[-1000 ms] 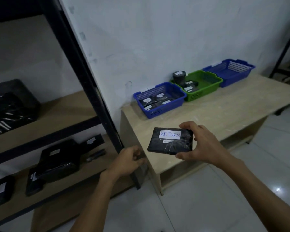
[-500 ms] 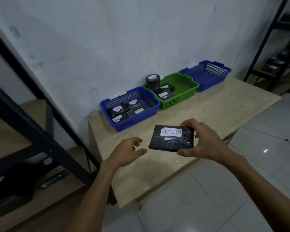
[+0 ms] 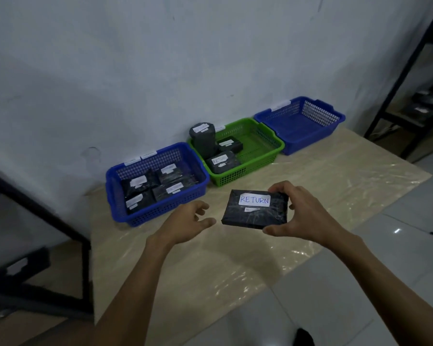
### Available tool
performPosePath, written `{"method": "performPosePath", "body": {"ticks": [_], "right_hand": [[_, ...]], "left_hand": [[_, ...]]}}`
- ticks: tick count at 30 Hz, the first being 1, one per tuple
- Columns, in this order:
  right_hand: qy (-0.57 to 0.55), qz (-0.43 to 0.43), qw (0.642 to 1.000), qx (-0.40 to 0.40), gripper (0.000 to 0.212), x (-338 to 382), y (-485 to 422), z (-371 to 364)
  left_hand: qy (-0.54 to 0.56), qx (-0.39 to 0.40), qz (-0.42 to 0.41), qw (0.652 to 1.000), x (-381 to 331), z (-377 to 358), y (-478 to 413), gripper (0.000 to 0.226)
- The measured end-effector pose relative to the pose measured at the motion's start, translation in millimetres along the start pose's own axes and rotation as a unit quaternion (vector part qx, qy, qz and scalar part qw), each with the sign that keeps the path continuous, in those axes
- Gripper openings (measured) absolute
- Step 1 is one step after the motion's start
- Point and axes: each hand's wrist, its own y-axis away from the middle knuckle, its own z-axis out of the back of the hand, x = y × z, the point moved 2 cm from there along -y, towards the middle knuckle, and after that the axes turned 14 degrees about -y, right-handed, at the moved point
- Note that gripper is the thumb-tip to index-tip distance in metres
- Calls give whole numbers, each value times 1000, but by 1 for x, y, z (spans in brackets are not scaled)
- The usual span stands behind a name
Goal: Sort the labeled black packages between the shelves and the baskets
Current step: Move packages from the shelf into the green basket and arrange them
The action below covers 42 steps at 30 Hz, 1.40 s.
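Sorting station, head view. The right grip (image 3: 307, 216) is clamped on the right end of a flat black package (image 3: 255, 209), thumb on its near edge and fingers over its far edge. This leaves the upper face uncovered, so the white label reading "RETURN" can be seen in full. The package is held level above the middle of the bench (image 3: 347, 181), clear of the surface and in front of the baskets. The left grip (image 3: 188, 224) holds nothing; its fingers are apart and loosely bent just beside the package's left edge, without touching it, probably ready to steady it.

Three baskets stand in a row along the far edge of the bench, against the wall:
- The left blue basket (image 3: 160, 211), toward the far-left corner, holds four flat labelled packages whose labels are too small to read.
- The green basket (image 3: 265, 156), in the middle, holds an upright cylindrical package (image 3: 203, 138) and a flat one whose label begins "RETU" (image 3: 222, 162).
- The right blue basket (image 3: 300, 136) stands toward the far-right corner.

Judging by the matching label, the green basket is the likely destination. Dark shelf frames (image 3: 407, 91) flank the bench.
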Motion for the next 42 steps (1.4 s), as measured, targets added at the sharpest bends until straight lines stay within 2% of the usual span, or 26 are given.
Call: {"method": "performPosePath", "body": {"ticks": [11, 23, 28, 31, 35, 38, 42], "right_hand": [[-12, 21, 995, 101, 73, -108, -128, 89], [38, 27, 983, 177, 75, -176, -281, 102], [49, 33, 976, 209, 74, -202, -345, 95], [75, 55, 964, 249, 76, -214, -380, 80], [139, 113, 933, 311, 76, -229, -409, 56], [168, 137, 914, 344, 76, -242, -419, 39], [181, 117, 902, 375, 77, -255, -422, 27]], "left_hand": [[37, -44, 72, 996, -83, -38, -107, 48], [54, -90, 113, 988, -79, -46, -254, 38], [22, -105, 117, 987, -75, -69, -295, 34], [59, -82, 132, 986, -76, -81, -310, 32], [99, -130, 189, 968, -73, -97, -318, 37], [78, -148, 204, 965, -73, -99, -319, 40], [28, -157, 200, 967, -78, -96, -321, 50]]}}
